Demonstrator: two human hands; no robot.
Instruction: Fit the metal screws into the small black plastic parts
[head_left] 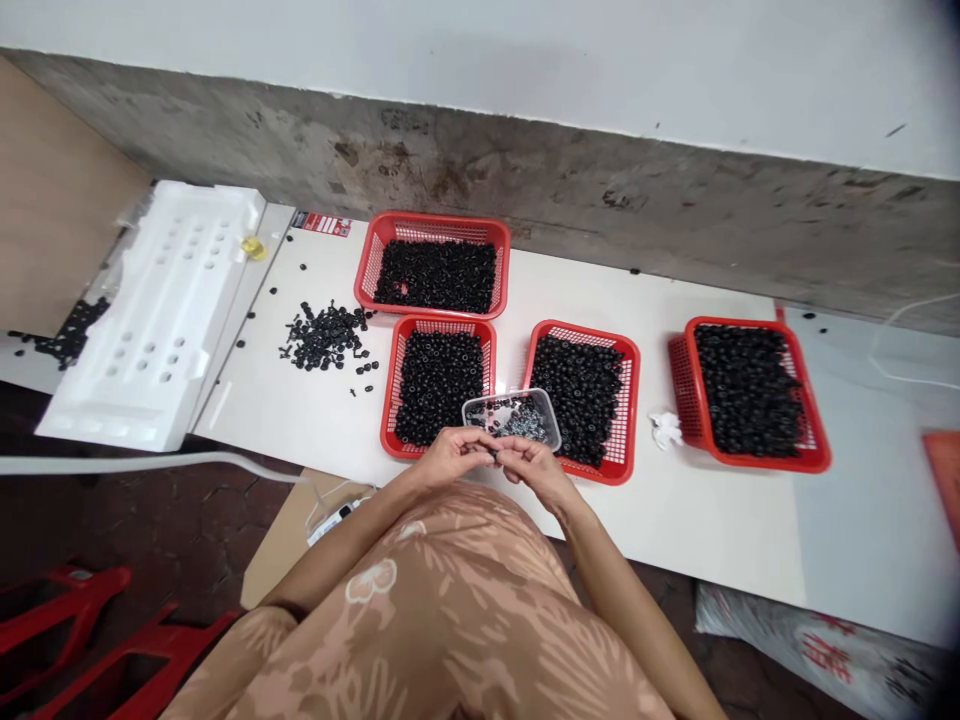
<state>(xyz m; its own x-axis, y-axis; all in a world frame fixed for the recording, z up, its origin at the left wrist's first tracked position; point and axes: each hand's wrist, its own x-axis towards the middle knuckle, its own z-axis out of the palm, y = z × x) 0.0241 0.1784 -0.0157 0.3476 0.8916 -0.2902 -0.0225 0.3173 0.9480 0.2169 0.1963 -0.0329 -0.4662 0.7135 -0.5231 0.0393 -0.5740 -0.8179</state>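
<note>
My left hand (457, 456) and my right hand (531, 464) meet at the table's front edge, fingertips pinched together on a small black part (493, 453). Most of that part is hidden by the fingers. Just beyond them, a clear plastic tub (556, 432) holds small shiny metal pieces and some black ones. It sits between two red baskets, seemingly resting on their edges. The left red basket (387, 420) is full of black ring-like parts. In the right red basket (628, 440) lie more rounded black parts.
Behind stands a red basket (365, 280) of smaller black pieces, with a loose black pile (322, 337) to its left. Another red basket (814, 455) is at the right, beside crumpled white tissue (664, 430). White foam (150, 330) lies far left. Red stools (142, 655) stand below.
</note>
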